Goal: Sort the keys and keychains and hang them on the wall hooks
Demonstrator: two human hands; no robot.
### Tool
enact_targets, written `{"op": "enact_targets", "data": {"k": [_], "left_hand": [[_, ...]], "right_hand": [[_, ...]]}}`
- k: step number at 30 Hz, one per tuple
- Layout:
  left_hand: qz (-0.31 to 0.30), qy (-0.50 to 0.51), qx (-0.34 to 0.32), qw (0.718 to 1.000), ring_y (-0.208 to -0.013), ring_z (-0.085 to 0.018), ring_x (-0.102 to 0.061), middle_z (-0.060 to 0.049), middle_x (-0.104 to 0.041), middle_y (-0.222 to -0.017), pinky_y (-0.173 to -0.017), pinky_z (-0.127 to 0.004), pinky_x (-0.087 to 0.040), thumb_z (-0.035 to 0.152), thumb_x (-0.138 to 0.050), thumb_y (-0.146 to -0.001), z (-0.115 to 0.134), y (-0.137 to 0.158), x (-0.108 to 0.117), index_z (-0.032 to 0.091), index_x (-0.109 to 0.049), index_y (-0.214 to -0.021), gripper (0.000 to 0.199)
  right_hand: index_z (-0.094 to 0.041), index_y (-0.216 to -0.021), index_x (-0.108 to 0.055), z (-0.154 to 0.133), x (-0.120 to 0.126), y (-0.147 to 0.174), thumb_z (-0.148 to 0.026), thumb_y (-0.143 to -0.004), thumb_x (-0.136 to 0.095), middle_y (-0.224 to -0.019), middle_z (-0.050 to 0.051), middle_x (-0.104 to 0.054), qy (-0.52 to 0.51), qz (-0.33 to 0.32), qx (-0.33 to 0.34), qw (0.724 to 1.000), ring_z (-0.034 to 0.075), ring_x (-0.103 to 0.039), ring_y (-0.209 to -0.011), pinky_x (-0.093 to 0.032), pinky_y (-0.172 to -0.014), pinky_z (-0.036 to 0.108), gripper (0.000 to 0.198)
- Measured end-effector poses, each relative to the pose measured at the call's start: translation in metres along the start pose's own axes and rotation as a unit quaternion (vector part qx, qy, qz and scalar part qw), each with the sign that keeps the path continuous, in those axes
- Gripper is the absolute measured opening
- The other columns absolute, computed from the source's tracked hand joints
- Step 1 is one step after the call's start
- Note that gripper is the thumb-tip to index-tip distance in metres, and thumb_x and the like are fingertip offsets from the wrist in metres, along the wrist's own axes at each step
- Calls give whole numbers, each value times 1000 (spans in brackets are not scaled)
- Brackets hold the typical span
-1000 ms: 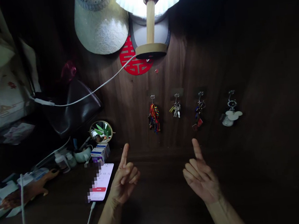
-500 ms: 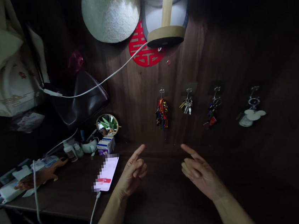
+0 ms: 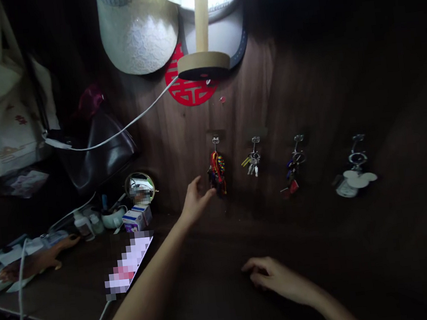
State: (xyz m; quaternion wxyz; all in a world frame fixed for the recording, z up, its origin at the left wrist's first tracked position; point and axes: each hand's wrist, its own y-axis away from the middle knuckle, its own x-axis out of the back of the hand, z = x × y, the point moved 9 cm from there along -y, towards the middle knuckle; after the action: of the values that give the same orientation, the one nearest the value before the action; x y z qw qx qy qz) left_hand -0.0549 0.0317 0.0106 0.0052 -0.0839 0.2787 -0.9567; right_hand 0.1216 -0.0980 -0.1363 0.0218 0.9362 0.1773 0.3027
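My left hand (image 3: 196,197) reaches up beside the colourful braided cords (image 3: 218,169) that hang from the leftmost wall hook. Its thumb and fingers are apart, close to the dark lower part of the bundle; whether they touch it I cannot tell. Lower down, over the dark desk (image 3: 207,283), hovers my right hand (image 3: 271,275) with loosely curved fingers and nothing visible in it. To the right of the cords hang a bunch of keys (image 3: 253,162), a keyring with a red tag (image 3: 293,186) and a keyring with a white mouse-ear-shaped piece (image 3: 359,178).
A lit phone (image 3: 131,265) on a white cable lies left of my left forearm. Behind it stand small boxes (image 3: 137,218), a round mirror (image 3: 140,188) and bottles (image 3: 83,225). A brown animal figure (image 3: 41,262) lies farther left. Overhead hangs a lamp (image 3: 203,64) with a trailing cable.
My left hand has gone from pointing over the desk to reaching up beside the braided cords, its fingers now spread. My right hand has dropped lower and no longer points. The view has shifted slightly.
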Motion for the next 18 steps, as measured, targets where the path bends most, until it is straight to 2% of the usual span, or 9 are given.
{"op": "enact_targets", "data": {"k": [4,6,9,12,14,16,18], "left_hand": [[121,-86,-33,988,-106,-23,-49,-13,-47,-114,-93,-35,-39,40,-72,-62,36,-37,-21,13,-46,-115,65],[177,-145,-35,973,-109,-25,-46,-12,-49,-109,-94,-37,-38,43,-71,-62,51,-42,-31,14,-48,-109,60],[245,-213,11,946,-109,-28,-44,-14,-48,-107,-91,-39,-38,43,-69,-65,57,-37,-42,13,-49,-104,53],[260,-243,48,933,-102,-27,-48,-14,-49,-104,-86,-37,-39,40,-63,-70,50,-33,-46,14,-53,-95,37],[241,-256,43,935,-96,-24,-51,-11,-52,-99,-83,-34,-40,35,-59,-73,49,-33,-47,17,-54,-85,22],[208,-248,36,946,-85,-20,-55,-7,-55,-87,-76,-29,-41,29,-56,-74,47,-35,-45,18,-53,-79,12],[170,-218,42,960,-71,-17,-56,-1,-56,-74,-68,-25,-40,28,-55,-73,45,-37,-43,20,-52,-78,10]], "right_hand": [[-21,-104,-64,-4,8,12,-23,-76,-52,-74,0,-64,48,-59,5,997,12,-58,-66,-40,-60,21,31],[-23,-106,-64,-6,12,18,-23,-76,-53,-74,-1,-66,66,-90,4,994,12,-58,-65,-40,-59,21,32],[-25,-107,-64,-23,28,23,-24,-78,-52,-79,0,-69,93,-98,37,990,14,-61,-70,-43,-63,23,31],[-29,-107,-64,-71,64,24,-23,-80,-52,-106,0,-66,126,-40,147,980,18,-59,-96,-43,-82,28,30],[-30,-108,-63,-111,95,20,-23,-83,-48,-107,0,-66,162,20,205,965,17,-60,-95,-43,-84,29,30],[-30,-110,-61,-154,129,12,-22,-84,-46,-104,0,-67,229,112,246,935,17,-61,-92,-44,-82,30,30],[-30,-114,-58,-193,156,-1,-21,-85,-44,-102,0,-67,317,194,260,891,17,-61,-91,-44,-80,31,33]]}}
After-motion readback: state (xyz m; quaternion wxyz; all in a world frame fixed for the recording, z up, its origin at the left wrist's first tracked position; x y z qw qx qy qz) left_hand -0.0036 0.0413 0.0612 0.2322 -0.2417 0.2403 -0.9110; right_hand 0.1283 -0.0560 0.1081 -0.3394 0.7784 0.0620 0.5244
